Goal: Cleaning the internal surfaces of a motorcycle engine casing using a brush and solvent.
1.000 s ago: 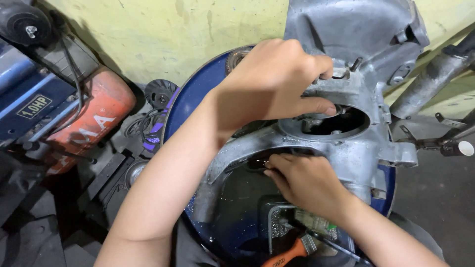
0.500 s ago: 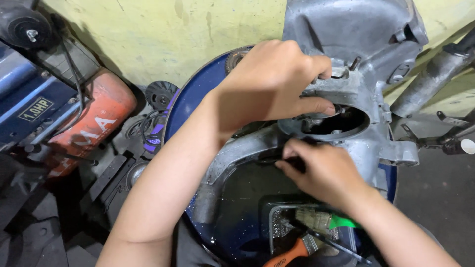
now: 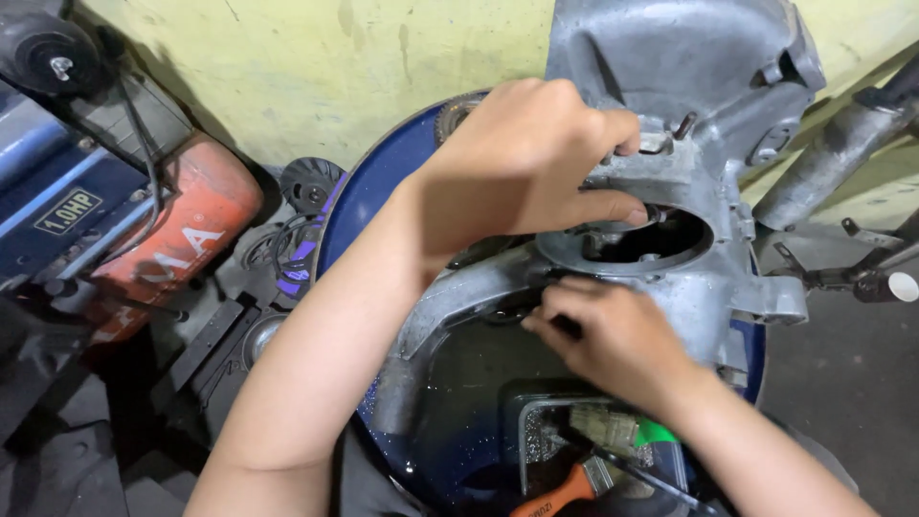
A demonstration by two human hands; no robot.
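Observation:
A grey cast-metal engine casing (image 3: 689,86) rests over a blue drum (image 3: 359,206). It has a round opening (image 3: 637,239) in its middle. My left hand (image 3: 522,163) reaches in from the lower left and grips the casing's upper edge, its thumb lying along the rim of the opening. My right hand (image 3: 617,340) comes from the lower right. Its fingers are pinched on a small dark piece (image 3: 567,327) just under the opening's lower rim. What that piece is cannot be made out.
A clear tub (image 3: 613,431) holding brushes sits in the drum's dark liquid, with an orange-handled brush (image 3: 565,495) in front. A red and blue machine (image 3: 172,230) stands at the left, with a black disc (image 3: 311,182) beside it. A metal pipe (image 3: 833,158) slants at the right.
My right hand has moved up from the drum's inside to the lower rim of the casing's opening. My left hand has kept its grip on the casing.

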